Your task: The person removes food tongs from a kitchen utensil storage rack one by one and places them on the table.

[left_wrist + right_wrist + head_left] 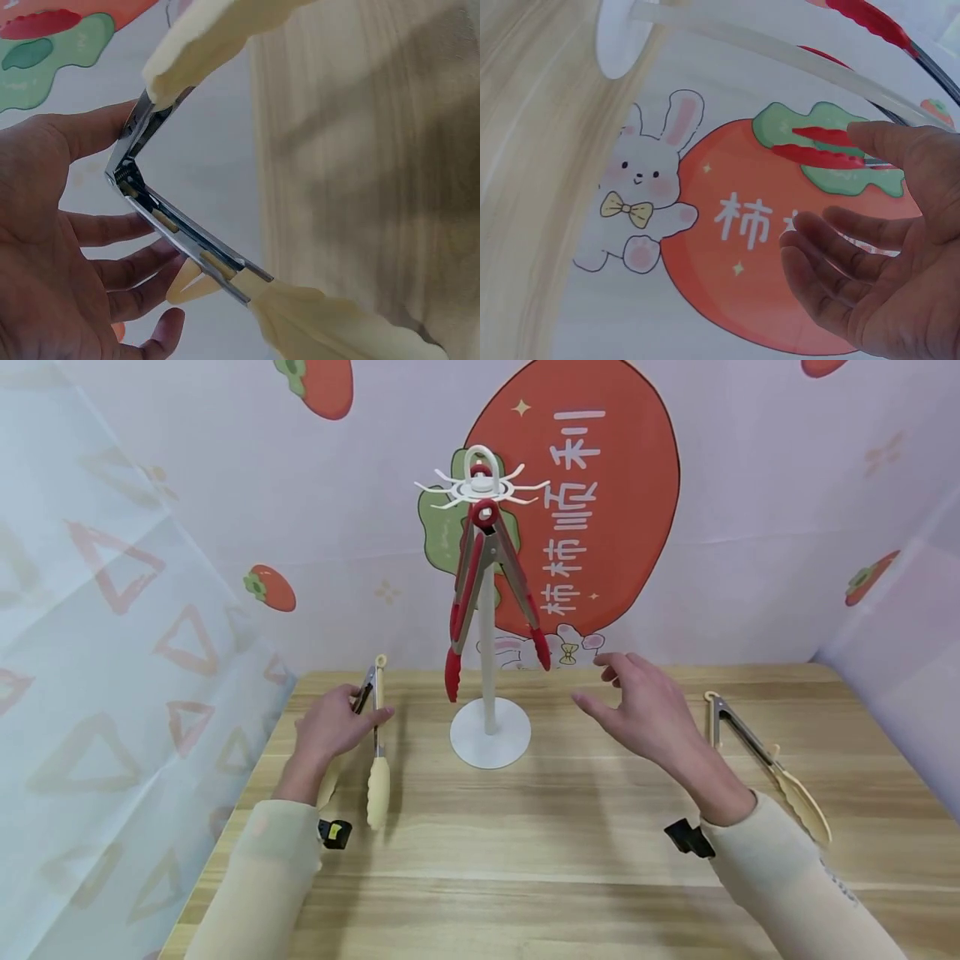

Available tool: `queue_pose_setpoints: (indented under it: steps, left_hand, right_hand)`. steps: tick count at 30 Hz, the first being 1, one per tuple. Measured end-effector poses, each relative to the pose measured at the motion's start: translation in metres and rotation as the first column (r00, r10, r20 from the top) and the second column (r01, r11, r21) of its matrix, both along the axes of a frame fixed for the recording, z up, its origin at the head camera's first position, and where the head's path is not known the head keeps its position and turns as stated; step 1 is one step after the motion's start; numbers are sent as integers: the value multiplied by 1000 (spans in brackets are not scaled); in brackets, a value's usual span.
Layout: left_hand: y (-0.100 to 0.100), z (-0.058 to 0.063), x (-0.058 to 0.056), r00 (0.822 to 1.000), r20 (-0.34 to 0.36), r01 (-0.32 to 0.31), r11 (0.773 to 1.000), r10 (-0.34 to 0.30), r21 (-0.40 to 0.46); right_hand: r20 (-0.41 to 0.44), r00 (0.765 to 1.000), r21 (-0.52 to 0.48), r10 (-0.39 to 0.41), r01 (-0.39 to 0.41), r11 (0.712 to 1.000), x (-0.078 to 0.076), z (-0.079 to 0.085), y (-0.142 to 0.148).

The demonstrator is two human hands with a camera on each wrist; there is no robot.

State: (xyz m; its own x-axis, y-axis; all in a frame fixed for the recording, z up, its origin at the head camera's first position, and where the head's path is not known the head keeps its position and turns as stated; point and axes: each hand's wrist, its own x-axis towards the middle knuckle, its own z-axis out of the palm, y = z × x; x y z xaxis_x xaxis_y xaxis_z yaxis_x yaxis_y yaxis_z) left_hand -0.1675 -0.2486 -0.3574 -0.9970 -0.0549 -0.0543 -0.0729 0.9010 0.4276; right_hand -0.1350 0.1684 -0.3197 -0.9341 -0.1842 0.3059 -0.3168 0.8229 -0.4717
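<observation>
My left hand point(333, 724) holds a pair of cream-tipped tongs point(378, 792) at the left of the table, head end toward me. In the left wrist view, the thumb and fingers bear on the metal arms point(187, 238) near the hinge, and the arms are spread apart. My right hand point(651, 708) holds nothing; it is raised right of a white stand point(489, 735), fingers bent loosely and thumb apart. From the hooks of that stand hang red-tipped tongs point(471, 578), with a second red loop showing behind the front one. The right wrist view has red tips point(817, 156) beyond the hand.
Another pair of cream-tipped tongs point(750, 739) lies spread on the right of the wooden table point(570, 893). A white printed cloth point(360, 527) stands behind the table, with more cloth at both sides. Hooks point(528, 487) fan out around the stand's top.
</observation>
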Motion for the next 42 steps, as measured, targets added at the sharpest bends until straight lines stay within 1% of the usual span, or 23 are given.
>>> queue_pose_setpoints:
  steps: [6, 11, 14, 18, 23, 31, 42]
  left_hand:
    - [-1, -6, -1, 994, 71, -79, 997, 80, -14]
    - [2, -9, -2, 986, 129, -105, 994, 108, -29]
    - [3, -11, -3, 976, 178, -124, 991, 130, -43]
    - [3, -16, -5, 963, 221, -145, 988, 154, -55]
    - [3, -22, -4, 955, 246, -156, 986, 165, -56]
    - [5, -30, -3, 950, 268, -141, 986, 161, -91]
    - [3, -37, -3, 928, 319, -152, 978, 191, -144]
  right_hand:
    - [-41, 999, -26, 12, -13, 1000, 1, 4, -2]
    - [-75, 997, -48, 23, -27, 998, 0, 8, -5]
    - [-101, 994, -62, 34, -40, 997, -1, 11, -7]
    - [-132, 990, -91, 41, -54, 994, -1, 15, -10]
    - [-159, 986, -117, 45, -64, 991, -2, 23, -17]
    - [-191, 979, -153, 65, -95, 984, -4, 35, -31]
    - [-156, 987, -181, 44, -73, 981, -6, 44, -46]
